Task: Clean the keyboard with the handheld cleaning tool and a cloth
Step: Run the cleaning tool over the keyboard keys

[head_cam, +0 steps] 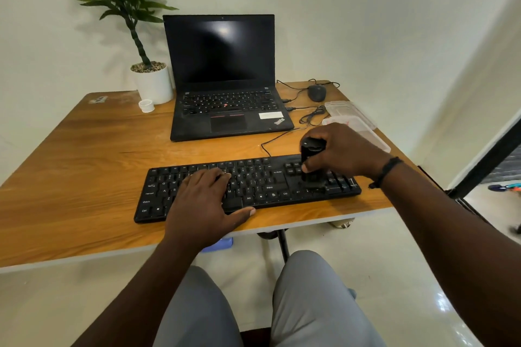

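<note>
Black and full-sized, the keyboard (248,187) lay along the near edge of the wooden counter (84,155), its cable running back toward the laptop (225,79) that stood open with a dark screen behind it. The right hand (342,153) gripped the handheld cleaning tool (310,163), a dark upright cylinder, fingers curled round its body; the tool's lower end sat on the keys at the right end of the keyboard, about where the arrow keys meet the number pad. The left hand (205,203) rested flat on the letter keys, fingers straight and spread, thumb stretched along the front edge of the keyboard. A dark band circled the right wrist. Farther back were a mouse (317,92) with its coiled cable, clear plastic containers (349,115) near the right edge, a small white cap (146,105), and a potted plant (146,65) in a white pot beside the laptop.
</note>
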